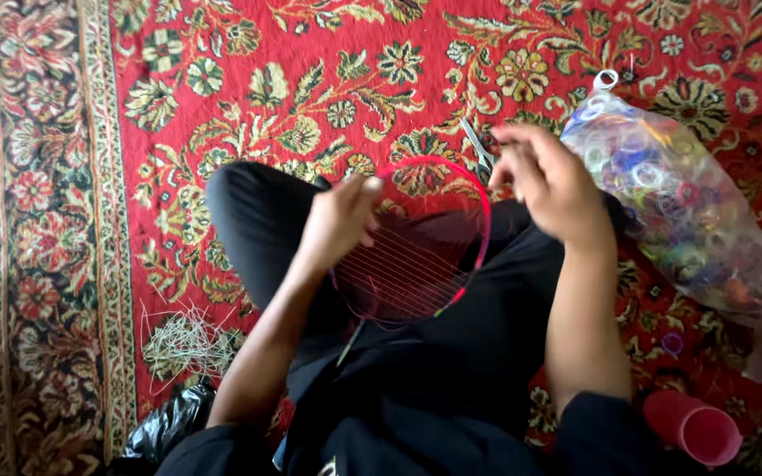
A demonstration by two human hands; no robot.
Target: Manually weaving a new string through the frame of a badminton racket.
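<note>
My left hand (339,220) is curled around the left rim of a pink hoop (478,198), thumb and fingers pinching it near the top. My right hand (550,181) hovers just past the hoop's right edge, fingers bent and loosely gathered; it is blurred, so I cannot tell whether it pinches a strand or nothing at all. The one hoop rests over my lap, on my black trousers (451,353), and many thin strings (403,273) run across it side by side; they are too fine and too many to count.

Just behind my right hand lies one pair of scissors (478,145) on the red patterned carpet (310,53), its lower part hidden by my fingers. To the right sits one clear plastic bag (707,229) full of small coloured rings, far too many to count, and its lower end is cut off by the carpet's right side of the view. One loose purple ring (672,342) lies near the bag. One pink cup (694,427) lies on its side near the lower right corner. Toward the carpet's left border there is one tangle of pale cut threads (187,344), and below it one crumpled black bag (169,423), partly hidden by my left sleeve.
</note>
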